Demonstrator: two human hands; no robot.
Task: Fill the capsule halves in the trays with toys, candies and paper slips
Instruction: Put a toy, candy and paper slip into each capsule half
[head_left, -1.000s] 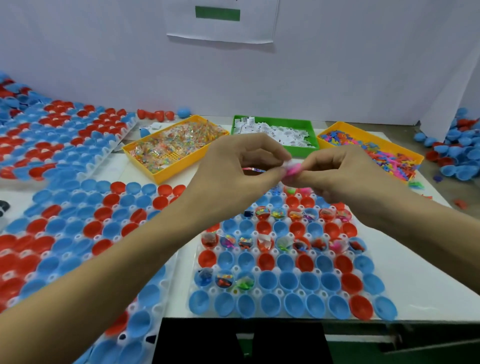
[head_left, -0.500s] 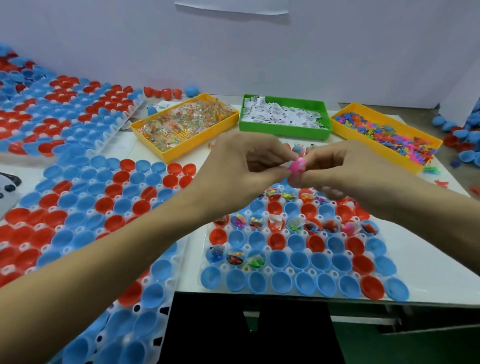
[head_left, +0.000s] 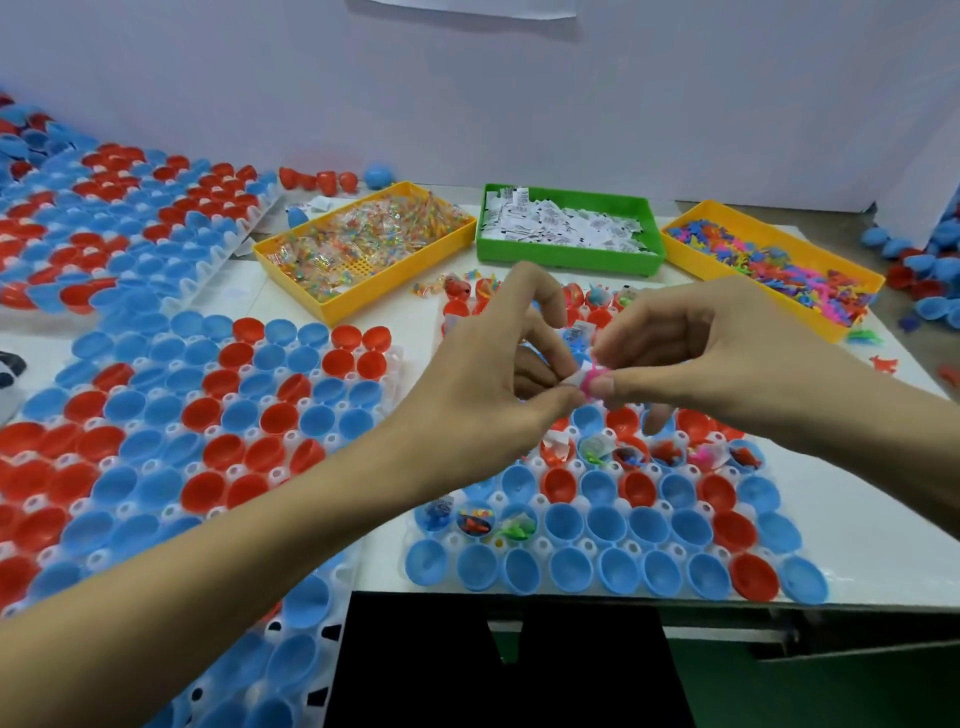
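Both my hands meet above the near tray of blue and red capsule halves (head_left: 613, 564). My left hand (head_left: 493, 374) and my right hand (head_left: 691, 353) pinch the same small pink toy (head_left: 591, 382), together with a bit of white paper, between thumbs and fingertips. Under the hands, several halves in the middle rows hold toys, candies and slips; the two front rows are mostly bare. My hands hide part of the tray's far rows.
At the back stand a yellow bin of wrapped candies (head_left: 363, 244), a green bin of paper slips (head_left: 566, 228) and a yellow bin of plastic toys (head_left: 774, 265). More capsule trays (head_left: 171, 415) cover the left. Loose capsule halves (head_left: 924, 260) lie far right.
The camera has tilted down a little, so the table looks lower and closer. Both hands stay joined on the pink toy; a white paper edge now shows beside it.
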